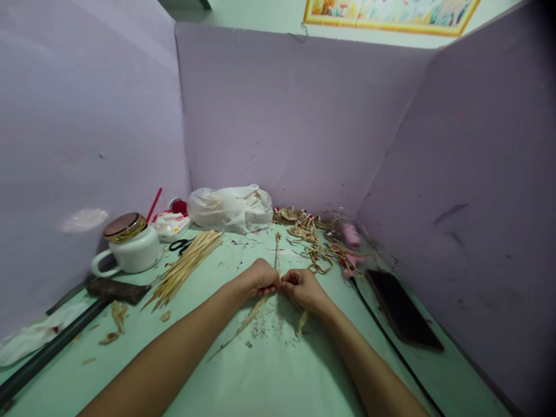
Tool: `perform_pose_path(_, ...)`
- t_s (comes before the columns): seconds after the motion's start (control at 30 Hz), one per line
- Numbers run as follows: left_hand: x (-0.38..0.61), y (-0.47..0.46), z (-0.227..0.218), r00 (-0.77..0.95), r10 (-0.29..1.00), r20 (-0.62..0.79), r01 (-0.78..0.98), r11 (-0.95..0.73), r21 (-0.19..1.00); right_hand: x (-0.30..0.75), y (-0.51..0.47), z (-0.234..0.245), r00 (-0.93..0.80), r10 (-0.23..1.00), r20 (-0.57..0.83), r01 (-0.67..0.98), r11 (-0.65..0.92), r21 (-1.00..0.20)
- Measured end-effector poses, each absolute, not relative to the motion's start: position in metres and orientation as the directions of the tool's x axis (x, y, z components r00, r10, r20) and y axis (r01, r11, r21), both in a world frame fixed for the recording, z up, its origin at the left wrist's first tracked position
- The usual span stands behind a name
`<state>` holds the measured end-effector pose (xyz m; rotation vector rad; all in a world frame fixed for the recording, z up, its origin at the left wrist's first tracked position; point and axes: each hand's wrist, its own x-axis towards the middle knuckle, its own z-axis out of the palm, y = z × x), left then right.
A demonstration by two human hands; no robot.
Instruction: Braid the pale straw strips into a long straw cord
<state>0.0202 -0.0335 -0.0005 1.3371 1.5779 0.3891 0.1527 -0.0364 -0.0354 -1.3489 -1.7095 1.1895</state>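
Observation:
My left hand (259, 278) and my right hand (304, 288) meet at the middle of the pale green table (269, 382), both closed on a thin plaited straw strip (278, 249). The strip's upper end points away from me toward the back. Loose straw ends (243, 324) trail from under my hands toward me. Small straw crumbs (269, 331) lie on the table just below the hands.
A bundle of straw strips (185, 269) lies left of the hands, with black scissors (180, 245), a white lidded mug (130, 246) and a dark tool (65, 336) further left. A plastic bag (232, 208) sits behind. Woven straw pieces (315, 246), pink thread (351, 235) and a phone (402, 310) with a cable lie right. Purple partitions surround.

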Motion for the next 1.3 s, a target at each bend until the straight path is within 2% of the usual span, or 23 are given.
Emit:
perform_pose_path(0.1,0.024,-0.036,0.003,0.064,0.884,-0.463,0.576,0.346,0.740,0.155,-0.039,-0.031,-0.245,0.967,0.077,0.616,0.216,-0.757)
perform_pose_path(0.2,0.027,-0.038,0.003,0.056,0.887,-0.458,0.531,0.362,0.766,0.156,-0.046,-0.019,-0.184,0.978,0.098,0.750,0.204,-0.629)
perform_pose_path(0.3,0.027,-0.037,-0.001,0.056,0.870,-0.490,0.447,0.417,0.792,0.154,-0.053,-0.009,-0.164,0.986,0.041,0.793,0.157,-0.589)
perform_pose_path(0.47,0.020,-0.034,-0.009,0.123,0.847,-0.517,0.424,0.427,0.799,0.150,-0.059,-0.008,-0.268,0.963,-0.035,0.748,0.185,-0.637)
perform_pose_path(0.6,0.010,-0.030,-0.012,0.152,0.859,-0.489,0.447,0.381,0.809,0.153,-0.054,-0.013,-0.395,0.916,-0.075,0.646,0.219,-0.731)
perform_pose_path(0.67,0.005,-0.027,-0.013,0.167,0.857,-0.488,0.455,0.373,0.809,0.157,-0.048,-0.015,-0.315,0.948,-0.039,0.588,0.163,-0.792)
perform_pose_path(0.77,0.001,-0.024,-0.015,0.197,0.849,-0.490,0.449,0.366,0.815,0.158,-0.043,-0.015,-0.098,0.995,-0.010,0.451,0.036,-0.892)
perform_pose_path(0.93,0.001,-0.027,-0.010,0.231,0.829,-0.510,0.473,0.362,0.803,0.144,-0.053,-0.013,-0.236,0.932,-0.275,0.274,-0.208,-0.939)
perform_pose_path(1.1,0.002,-0.034,0.000,0.248,0.837,-0.487,0.578,0.276,0.768,0.139,-0.052,-0.019,-0.093,0.958,-0.270,0.313,-0.229,-0.922)
perform_pose_path(1.2,0.004,-0.035,0.004,0.251,0.875,-0.413,0.623,0.180,0.761,0.142,-0.048,-0.024,-0.091,0.961,-0.261,0.290,-0.226,-0.930)
perform_pose_path(1.3,0.008,-0.037,0.009,0.199,0.895,-0.400,0.707,0.152,0.691,0.143,-0.047,-0.027,-0.104,0.960,-0.259,0.254,-0.226,-0.940)
